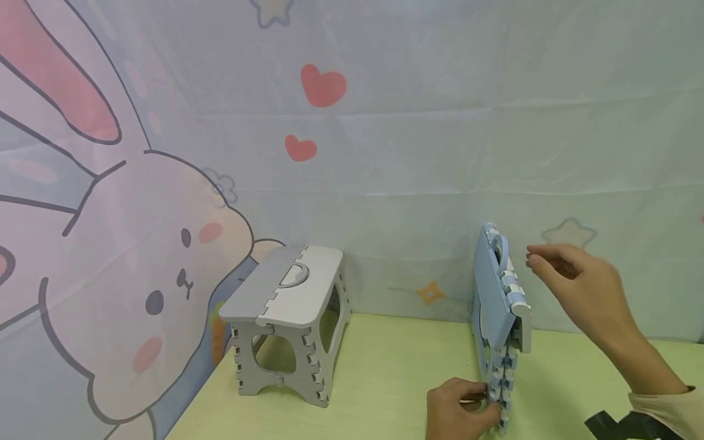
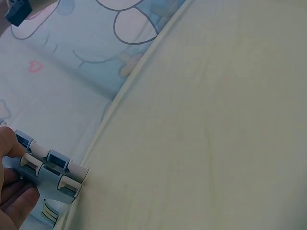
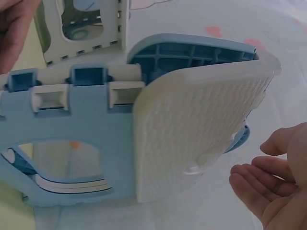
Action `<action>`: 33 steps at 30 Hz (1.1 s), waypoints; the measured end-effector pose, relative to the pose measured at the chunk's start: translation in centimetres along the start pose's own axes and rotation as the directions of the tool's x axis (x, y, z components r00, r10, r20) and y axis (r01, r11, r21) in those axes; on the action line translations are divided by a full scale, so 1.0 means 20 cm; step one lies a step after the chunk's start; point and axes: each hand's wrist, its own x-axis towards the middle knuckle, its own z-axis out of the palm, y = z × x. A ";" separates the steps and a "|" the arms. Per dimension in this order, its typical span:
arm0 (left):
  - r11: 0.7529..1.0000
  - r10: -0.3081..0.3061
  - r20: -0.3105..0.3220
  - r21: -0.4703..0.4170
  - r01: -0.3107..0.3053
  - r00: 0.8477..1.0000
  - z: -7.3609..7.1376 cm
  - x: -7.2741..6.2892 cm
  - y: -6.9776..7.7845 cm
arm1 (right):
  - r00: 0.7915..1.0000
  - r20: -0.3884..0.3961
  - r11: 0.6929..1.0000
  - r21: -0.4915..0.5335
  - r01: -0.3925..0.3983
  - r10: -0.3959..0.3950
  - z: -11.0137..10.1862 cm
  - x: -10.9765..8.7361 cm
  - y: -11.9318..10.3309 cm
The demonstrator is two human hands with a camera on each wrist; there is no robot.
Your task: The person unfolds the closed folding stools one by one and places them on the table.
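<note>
A blue-and-white folding stool [image 1: 491, 299] stands on edge, partly folded, on the right of the table in the head view. My left hand [image 1: 455, 410] pinches its hinged side low down, thumb and fingers on either side of the hinges; part of this hand [image 2: 17, 206] shows in the left wrist view. Near the stool's top, my right hand [image 1: 591, 290] is apart from it, fingers loosely bent and holding nothing. The right wrist view shows the white ribbed top panel [image 3: 196, 129] angled away from the blue one, with the right hand [image 3: 276, 179] beside it.
An unfolded grey folding stool [image 1: 319, 287] stands upright on the left of the pale green table [image 1: 396, 379]. Behind the table hangs a cloth backdrop [image 1: 407, 153] printed with a rabbit, hearts and stars. The table's edge [image 2: 129, 86] runs along this backdrop.
</note>
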 end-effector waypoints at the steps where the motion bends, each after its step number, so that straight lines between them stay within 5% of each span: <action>1: 1.000 -0.002 0.001 -0.001 0.002 1.000 0.00 0.00 0.00 | 1.000 -0.017 1.000 0.014 0.003 -0.003 0.00 -0.01 0.01; 16: 1.000 -0.004 0.006 -0.031 0.004 1.000 -0.01 0.00 -0.01 | 0.981 -0.178 0.987 0.152 -0.055 0.083 0.03 -0.21 0.12; 24: 0.999 -0.017 0.023 -0.034 0.017 1.000 -0.01 0.00 -0.01 | 0.981 -0.137 0.979 0.170 -0.112 0.136 0.06 -0.32 0.21; 33: 0.999 -0.025 0.029 -0.019 0.026 0.999 -0.01 0.00 -0.01 | 0.976 0.000 0.960 0.181 -0.216 0.220 0.10 -0.45 0.34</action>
